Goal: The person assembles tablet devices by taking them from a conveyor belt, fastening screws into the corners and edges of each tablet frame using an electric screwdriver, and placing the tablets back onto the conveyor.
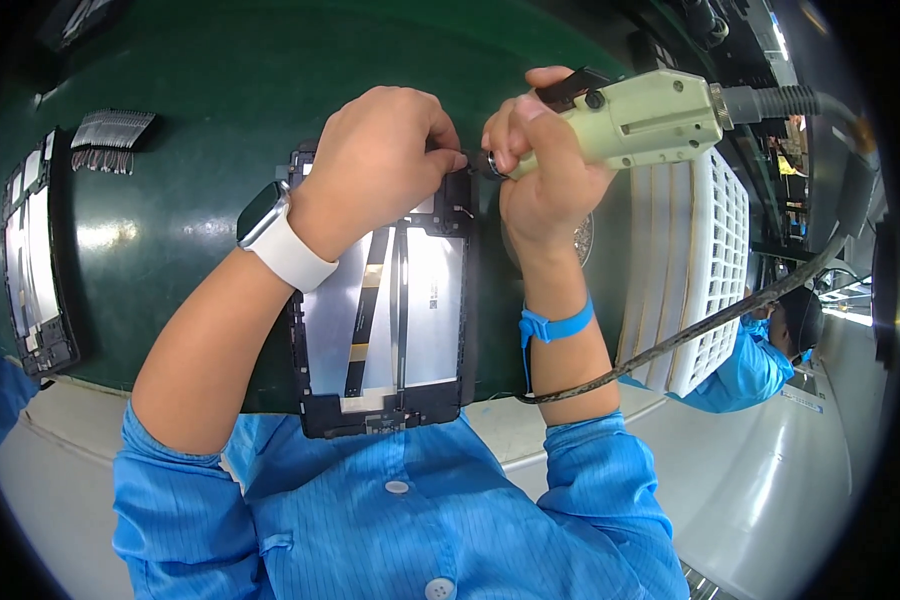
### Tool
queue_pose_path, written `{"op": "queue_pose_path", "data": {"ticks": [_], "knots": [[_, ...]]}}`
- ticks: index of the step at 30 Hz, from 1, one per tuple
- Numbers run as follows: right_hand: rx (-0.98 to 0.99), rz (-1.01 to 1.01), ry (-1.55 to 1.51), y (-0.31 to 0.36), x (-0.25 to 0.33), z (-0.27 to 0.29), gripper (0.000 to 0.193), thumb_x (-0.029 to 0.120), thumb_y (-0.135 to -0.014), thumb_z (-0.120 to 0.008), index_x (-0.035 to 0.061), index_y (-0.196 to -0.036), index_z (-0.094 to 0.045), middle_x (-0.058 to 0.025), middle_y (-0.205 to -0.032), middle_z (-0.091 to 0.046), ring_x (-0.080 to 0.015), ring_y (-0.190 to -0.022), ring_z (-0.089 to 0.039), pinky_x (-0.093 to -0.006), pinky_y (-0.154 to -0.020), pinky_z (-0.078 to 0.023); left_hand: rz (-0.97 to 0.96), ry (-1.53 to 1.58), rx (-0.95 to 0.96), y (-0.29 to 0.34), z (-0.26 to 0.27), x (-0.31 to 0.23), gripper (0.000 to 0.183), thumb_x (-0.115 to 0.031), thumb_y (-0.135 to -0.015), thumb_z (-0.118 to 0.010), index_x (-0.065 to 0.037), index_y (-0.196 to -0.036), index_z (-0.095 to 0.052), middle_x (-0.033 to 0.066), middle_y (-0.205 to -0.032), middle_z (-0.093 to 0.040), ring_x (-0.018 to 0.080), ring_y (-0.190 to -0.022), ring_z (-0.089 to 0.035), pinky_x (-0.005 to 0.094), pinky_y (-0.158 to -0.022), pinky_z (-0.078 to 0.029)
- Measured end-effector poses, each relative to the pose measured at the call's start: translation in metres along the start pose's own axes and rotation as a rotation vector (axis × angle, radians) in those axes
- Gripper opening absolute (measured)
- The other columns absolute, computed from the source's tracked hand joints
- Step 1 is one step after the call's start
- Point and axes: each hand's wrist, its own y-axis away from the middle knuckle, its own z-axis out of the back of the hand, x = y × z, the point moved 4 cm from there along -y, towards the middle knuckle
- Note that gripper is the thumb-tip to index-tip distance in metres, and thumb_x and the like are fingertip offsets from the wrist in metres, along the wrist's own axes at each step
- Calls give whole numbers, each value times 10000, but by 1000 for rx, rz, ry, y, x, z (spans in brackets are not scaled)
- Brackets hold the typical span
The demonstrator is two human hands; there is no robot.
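An opened tablet housing with a black frame and a shiny silver inner plate lies in front of me, its near edge close to my body. Across its far end reaches my left hand. The thumb and forefinger are pinched together at the housing's far right corner; what is between them, if anything, is too small to make out. My right hand is wrapped round a pale green electric screwdriver, tilted on its side. Its dark nose points left towards the pinched fingers. The bit's tip is hidden or too small to see.
A second tablet housing lies at the far left, beside a bundle of small dark strips. A round dish of small metal parts is partly behind my right wrist. White grid trays stand right. A cable crosses my right forearm.
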Motion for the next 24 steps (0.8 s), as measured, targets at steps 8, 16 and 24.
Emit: {"op": "queue_pose_path", "data": {"ticks": [8, 16, 24], "knots": [[3, 47, -123, -8, 31, -1, 282, -28, -879, -563, -49, -1160, -543, -53, -637, -513, -131, -493, -470, -319, -545, -443, -356, 9, -102, -3, 14, -17, 116, -92, -738, -790, -31, -821, -736, 84, -874, -680, 296, -895, -617, 389, -794, -497], [-5, 174, -192, 3, 72, 11, 318, 29, -904, -570, -31, -1205, -487, -35, -638, -480, -124, -505, -433, -307, -523, -407, -490, -46, -101, 6, 37, -61, 88, -65, -726, -786, -51, -783, -720, 48, -865, -650, 276, -940, -605, 397, -829, -480], [-175, 177, 212, 16, 76, 83, 310, 4, -863, -554, -37, -1167, -513, -50, -679, -525, -127, -501, -479, -288, -511, -437, -1137, -386, -636, -96, 155, -241, 119, 12, -793, -727, -48, -896, -726, 89, -922, -687, 287, -877, -639, 366, -775, -508]]}}
